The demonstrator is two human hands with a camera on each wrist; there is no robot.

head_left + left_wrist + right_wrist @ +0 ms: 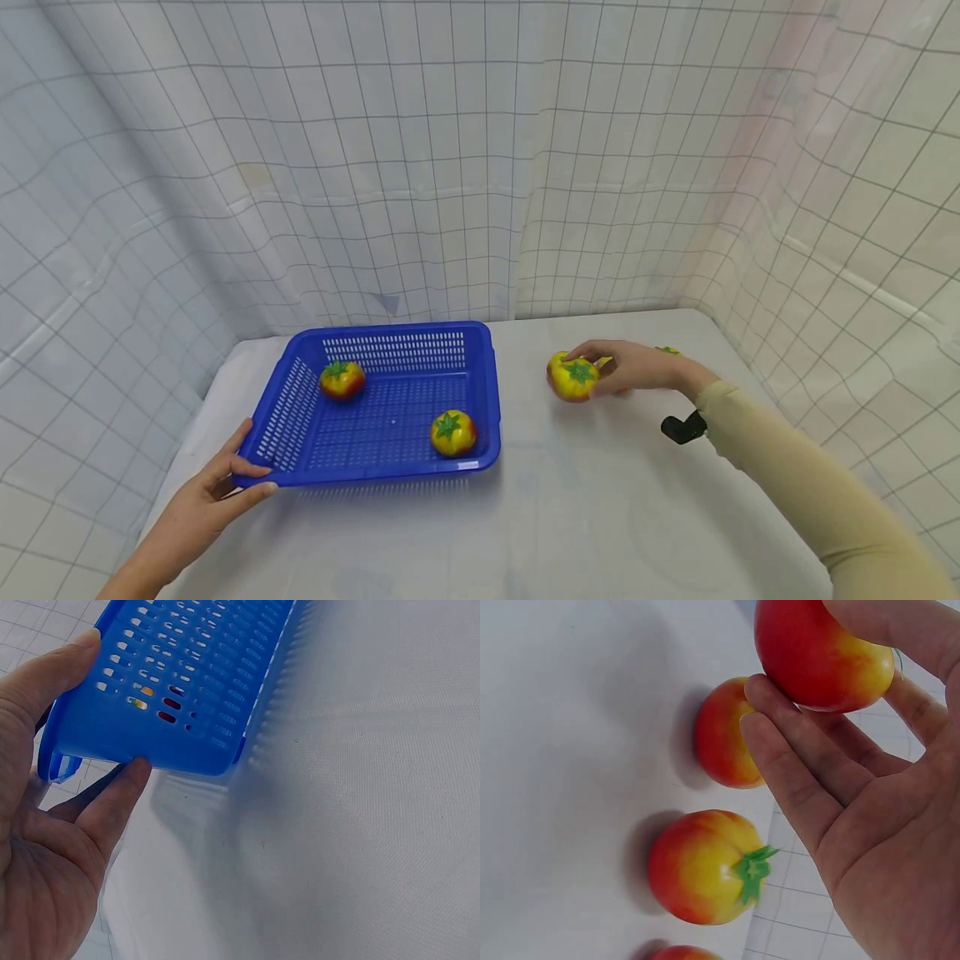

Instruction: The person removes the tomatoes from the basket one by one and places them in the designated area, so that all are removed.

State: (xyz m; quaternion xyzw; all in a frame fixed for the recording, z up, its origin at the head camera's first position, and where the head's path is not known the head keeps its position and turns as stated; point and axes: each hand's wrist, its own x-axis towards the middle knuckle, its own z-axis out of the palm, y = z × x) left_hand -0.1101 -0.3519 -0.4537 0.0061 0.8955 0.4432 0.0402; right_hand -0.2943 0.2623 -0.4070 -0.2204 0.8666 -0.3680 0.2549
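Note:
A blue basket (382, 479) holds two red-yellow tomatoes, one at its back left (342, 380) and one at its front right (453, 433). At the basket's front left corner my left hand (198, 504) grips the rim; in the left wrist view, thumb and fingers of the hand (56, 847) hold the basket's corner (150, 735). To the right of the basket, my right hand (637, 365) pinches a tomato (576, 381). The right wrist view shows this tomato (817, 656) between thumb and fingers of the hand (885, 817), above the table.
Beside and below the right hand in its wrist view are more tomatoes (727, 735), (705, 866), one cut off at the bottom edge. A black object (682, 428) lies near the right wrist. White gridded curtains (465, 167) surround the white table (570, 517).

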